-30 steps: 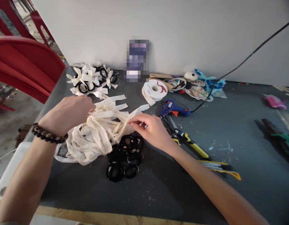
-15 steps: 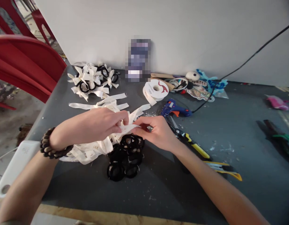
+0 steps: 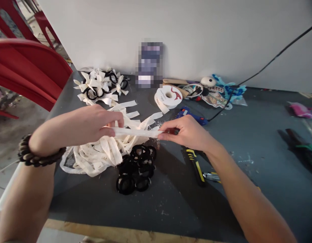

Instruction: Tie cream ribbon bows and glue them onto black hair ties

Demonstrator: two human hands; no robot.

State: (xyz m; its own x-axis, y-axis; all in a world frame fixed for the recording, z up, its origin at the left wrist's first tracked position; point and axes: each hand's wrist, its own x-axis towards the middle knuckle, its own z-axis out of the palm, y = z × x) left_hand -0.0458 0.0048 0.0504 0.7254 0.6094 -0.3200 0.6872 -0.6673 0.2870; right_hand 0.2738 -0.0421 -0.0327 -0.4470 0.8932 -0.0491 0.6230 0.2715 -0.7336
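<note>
A strip of white ribbon point(image 3: 138, 132) stretches level between my two hands. My left hand point(image 3: 95, 124), below which a dark beaded bracelet sits on the wrist, pinches one end between thumb and fingers. At the other end, my right hand point(image 3: 183, 131) grips the ribbon in its fingertips. Beneath and behind the strip lies a loose heap of cut cream ribbon pieces point(image 3: 95, 157). Close in front of the hands is a pile of black hair ties point(image 3: 135, 168). The right hand and forearm partly cover the tools under them.
Finished bow hair ties point(image 3: 100, 82) are heaped at the back left. A ribbon spool point(image 3: 168, 96), a blue glue gun point(image 3: 193, 116) with a black cord, and a blurred-out upright phone point(image 3: 149, 64) stand behind. Yellow-black scissors point(image 3: 196, 167) lie under the right arm. A red chair point(image 3: 26, 67) is left.
My hands have moved apart, the left one leftward and the right one rightward, drawing the ribbon between them straight. The glue gun and tools are now covered differently by my right arm.
</note>
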